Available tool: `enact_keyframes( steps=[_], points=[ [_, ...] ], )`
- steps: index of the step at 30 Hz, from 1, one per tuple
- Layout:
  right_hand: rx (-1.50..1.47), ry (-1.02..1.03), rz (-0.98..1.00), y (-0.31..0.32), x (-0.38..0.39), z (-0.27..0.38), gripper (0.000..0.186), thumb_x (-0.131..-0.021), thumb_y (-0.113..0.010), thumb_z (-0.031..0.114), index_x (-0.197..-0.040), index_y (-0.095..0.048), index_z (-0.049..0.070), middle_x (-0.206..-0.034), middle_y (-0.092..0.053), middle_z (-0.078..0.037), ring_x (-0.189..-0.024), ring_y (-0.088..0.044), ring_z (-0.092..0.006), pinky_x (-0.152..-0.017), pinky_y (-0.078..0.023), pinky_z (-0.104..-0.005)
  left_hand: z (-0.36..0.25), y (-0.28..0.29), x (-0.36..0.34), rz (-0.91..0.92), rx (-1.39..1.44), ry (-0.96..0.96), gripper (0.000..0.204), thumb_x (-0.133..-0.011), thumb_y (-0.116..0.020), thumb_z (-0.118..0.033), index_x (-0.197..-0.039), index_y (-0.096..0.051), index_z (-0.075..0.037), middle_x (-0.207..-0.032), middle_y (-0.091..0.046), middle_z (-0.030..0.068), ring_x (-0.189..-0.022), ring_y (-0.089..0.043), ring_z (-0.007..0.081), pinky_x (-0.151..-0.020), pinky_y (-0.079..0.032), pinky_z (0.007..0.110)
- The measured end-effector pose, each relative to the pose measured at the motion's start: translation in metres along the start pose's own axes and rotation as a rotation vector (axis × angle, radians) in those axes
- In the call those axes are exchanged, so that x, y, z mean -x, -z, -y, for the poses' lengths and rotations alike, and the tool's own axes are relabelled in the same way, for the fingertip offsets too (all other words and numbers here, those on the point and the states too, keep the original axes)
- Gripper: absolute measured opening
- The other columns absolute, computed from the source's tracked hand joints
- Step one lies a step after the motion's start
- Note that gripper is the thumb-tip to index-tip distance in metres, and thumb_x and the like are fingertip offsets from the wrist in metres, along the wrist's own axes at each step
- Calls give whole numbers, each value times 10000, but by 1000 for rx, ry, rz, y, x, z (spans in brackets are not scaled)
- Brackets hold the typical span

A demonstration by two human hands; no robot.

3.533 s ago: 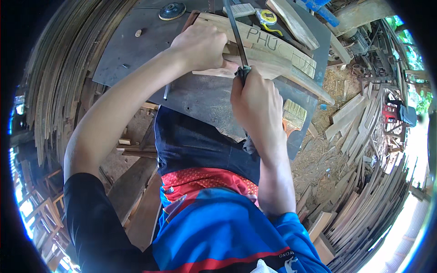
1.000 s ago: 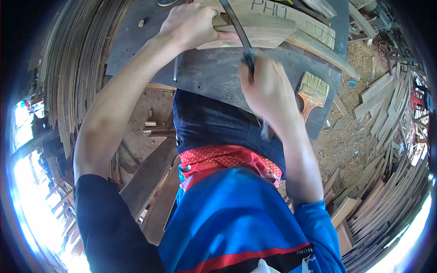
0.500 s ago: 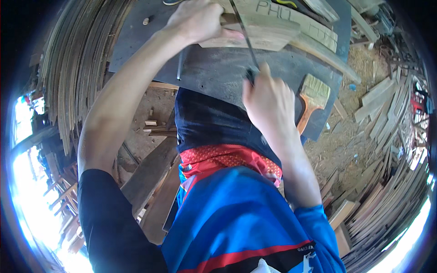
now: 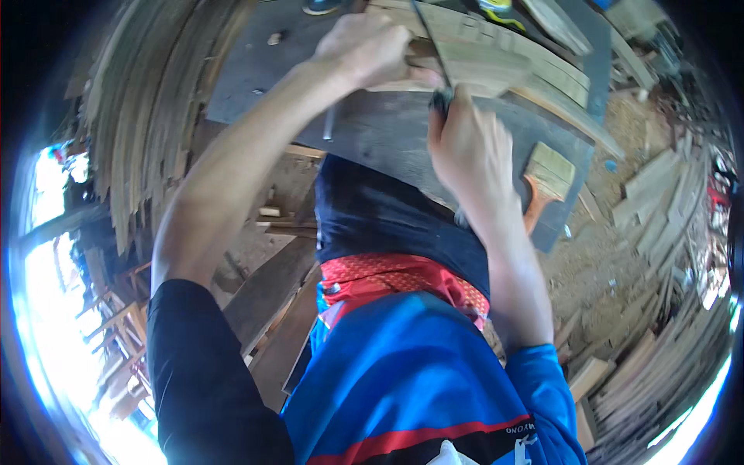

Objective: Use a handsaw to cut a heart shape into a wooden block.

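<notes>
My left hand (image 4: 368, 50) is closed around the left part of a pale wooden block (image 4: 484, 68), its thumb near the block's front edge. In my right hand (image 4: 474, 151) is the black handle of a long thin dark-bladed tool (image 4: 431, 37). Its narrow blade crosses over the block just right of my left hand and runs off the top of the view. The blade appears edge-on, so I cannot tell whether it is a saw or a file. My right fingers are wrapped around the handle, close to the block's near edge.
On the dark worktop (image 4: 372, 128) lie a wide brush (image 4: 550, 170) at the right, a marked pale board (image 4: 566, 74) behind the block, and a curved wooden strip (image 4: 573, 120). Stacked planks (image 4: 151, 101) stand at the left; scrap wood (image 4: 651, 186) litters the floor at the right.
My right hand has pushed the tool forward, bringing its handle closer to the block. My left hand keeps its hold. The whole view has shifted slightly.
</notes>
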State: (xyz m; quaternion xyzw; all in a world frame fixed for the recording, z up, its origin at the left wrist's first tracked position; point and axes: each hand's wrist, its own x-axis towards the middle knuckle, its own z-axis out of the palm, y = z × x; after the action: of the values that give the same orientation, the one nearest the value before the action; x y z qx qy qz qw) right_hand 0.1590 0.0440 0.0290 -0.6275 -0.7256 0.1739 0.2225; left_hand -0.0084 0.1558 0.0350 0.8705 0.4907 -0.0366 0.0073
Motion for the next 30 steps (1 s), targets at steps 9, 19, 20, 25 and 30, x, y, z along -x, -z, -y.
enact_keyframes(
  steps=[9, 19, 20, 25, 30],
  points=[
    [66, -96, 110, -3, 48, -23, 346, -919, -579, 242, -1081, -597, -63, -732, -652, -256, -704, -660, -421, -621, -513, -532, -2, 4, 11, 18, 91, 30, 742, -693, -673, -735, -818, -731, -7, -833, -709, 183, -824, -711, 332, -733, -575, 415],
    [111, -45, 119, -4, 34, -13, 282, -926, -547, 191, -1029, -588, -69, -790, -643, -307, -780, -640, -472, -689, -507, -554, -5, 11, 14, 26, 102, 39, 764, -709, -659, -734, -825, -727, 17, -849, -713, 185, -849, -707, 342, -763, -568, 414],
    [96, -51, 80, -1, 38, -13, 302, -922, -555, 193, -1053, -590, -76, -790, -646, -304, -779, -641, -471, -689, -507, -552, -7, 16, 14, 19, 103, 41, 764, -709, -659, -734, -825, -727, 17, -849, -713, 185, -849, -707, 342, -763, -568, 414],
    [130, -82, 85, -8, -6, 9, 275, -927, -556, 199, -993, -585, -66, -764, -648, -289, -756, -646, -461, -687, -507, -544, -3, 8, 10, -22, 137, -16, 741, -702, -669, -722, -796, -725, 11, -843, -718, 170, -827, -709, 339, -753, -568, 410],
    [132, -41, 78, 4, 35, -3, 249, -937, -542, 195, -930, -568, -53, -730, -635, -297, -728, -643, -469, -635, -503, -550, -7, 17, 13, 87, 150, 52, 604, -761, -706, -603, -884, -738, -12, -960, -723, 165, -929, -702, 312, -806, -553, 413]
  ],
)
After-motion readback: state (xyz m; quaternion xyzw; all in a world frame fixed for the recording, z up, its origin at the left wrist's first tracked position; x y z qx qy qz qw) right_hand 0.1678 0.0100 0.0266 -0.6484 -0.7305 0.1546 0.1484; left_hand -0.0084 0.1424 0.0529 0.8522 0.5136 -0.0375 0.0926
